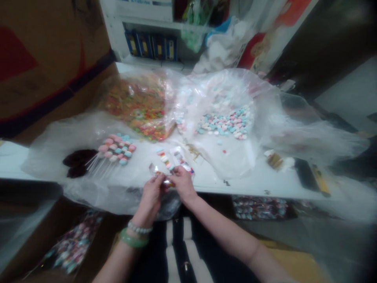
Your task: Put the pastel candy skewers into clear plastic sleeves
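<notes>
Carefully, my left hand [150,197] and my right hand [183,184] pinch a small clear plastic sleeve [156,171] between them, both closed on it just above the front edge of the table [241,184]. Its shiny film catches the light, and something coloured shows inside, though my fingers hide how much. I'd judge it thin, light and slippery, the sort of film that creases and slides, so it looks best held by its edges with the fingertips, not squeezed flat. Just beyond my hands lie a short row of pastel round candies [163,159] and a wrapped strip of similar candies [180,156]. Both look small and light, and probably brittle, so I'd take them by the ends. To my left, pink and blue candies on white sticks [116,149] fan out beside a dark bundle [78,163] that I can't identify. Further back, a big plastic bag of pastel candies [225,124] lies open next to a bag of orange and green pieces [138,106]. A jade bangle [134,240] and a beaded bracelet [140,227] sit on my left wrist.
</notes>
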Demonstrator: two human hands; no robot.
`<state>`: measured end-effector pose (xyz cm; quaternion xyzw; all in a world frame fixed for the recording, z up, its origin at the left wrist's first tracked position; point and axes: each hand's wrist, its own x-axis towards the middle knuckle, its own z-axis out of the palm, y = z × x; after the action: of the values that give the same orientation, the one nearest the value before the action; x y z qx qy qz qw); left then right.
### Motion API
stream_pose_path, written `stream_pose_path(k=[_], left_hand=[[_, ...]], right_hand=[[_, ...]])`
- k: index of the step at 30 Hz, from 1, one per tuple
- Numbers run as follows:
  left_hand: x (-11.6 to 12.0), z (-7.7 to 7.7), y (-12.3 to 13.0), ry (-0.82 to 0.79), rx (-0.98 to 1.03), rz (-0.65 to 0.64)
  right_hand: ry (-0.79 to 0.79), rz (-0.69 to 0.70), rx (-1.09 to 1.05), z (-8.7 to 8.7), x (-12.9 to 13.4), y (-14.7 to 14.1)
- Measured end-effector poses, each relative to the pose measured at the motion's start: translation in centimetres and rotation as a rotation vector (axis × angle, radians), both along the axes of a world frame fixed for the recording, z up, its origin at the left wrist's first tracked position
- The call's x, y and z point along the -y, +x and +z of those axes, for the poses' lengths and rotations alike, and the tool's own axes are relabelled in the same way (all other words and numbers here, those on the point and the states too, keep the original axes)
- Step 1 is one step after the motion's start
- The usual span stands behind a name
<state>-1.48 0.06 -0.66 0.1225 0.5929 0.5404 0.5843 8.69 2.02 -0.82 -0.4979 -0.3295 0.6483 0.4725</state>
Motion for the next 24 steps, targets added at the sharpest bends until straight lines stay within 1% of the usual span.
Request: stream_pose_path(k=[2, 4, 7, 9, 14, 17, 21, 24], left_hand=[[-0.2, 0.2, 0.0, -0.045, 0.022, -0.033], [-0.4, 0.4, -0.1, -0.060, 0.073, -0.002], [-0.8, 0.7, -0.6, -0.075, 0.118, 0.077], [-1.2, 0.8, -1.2, -0.088, 0.142, 0.125], [-2.1, 1.2, -3.6, -0.142, 0.312, 0.270], [-2.5, 1.2, -4.5, -0.173, 0.390, 0.324], [-2.6, 1.2, -4.6, -0.151, 0.467, 0.326], [-2.5, 1.3, -4.5, -0.116, 0.463, 0.304]], right_hand=[[0.042, -0.022, 0.137, 0.0, -0.4, 0.0], [0.091, -0.025, 0.245, 0.0, -0.8, 0.1], [0.119, -0.018, 0.247, 0.5, -1.0, 0.6], [0.143, 0.002, 0.227, 0.9, -0.8, 1.5], [0.179, 0.097, 0.257, 1.4, 1.1, 4.5], [0.225, 0.115, 0.301, 1.4, 2.7, 5.0], [0.334, 0.133, 0.428, 1.0, 3.7, 4.6], [0.458, 0.150, 0.565, 0.7, 3.8, 4.5]])
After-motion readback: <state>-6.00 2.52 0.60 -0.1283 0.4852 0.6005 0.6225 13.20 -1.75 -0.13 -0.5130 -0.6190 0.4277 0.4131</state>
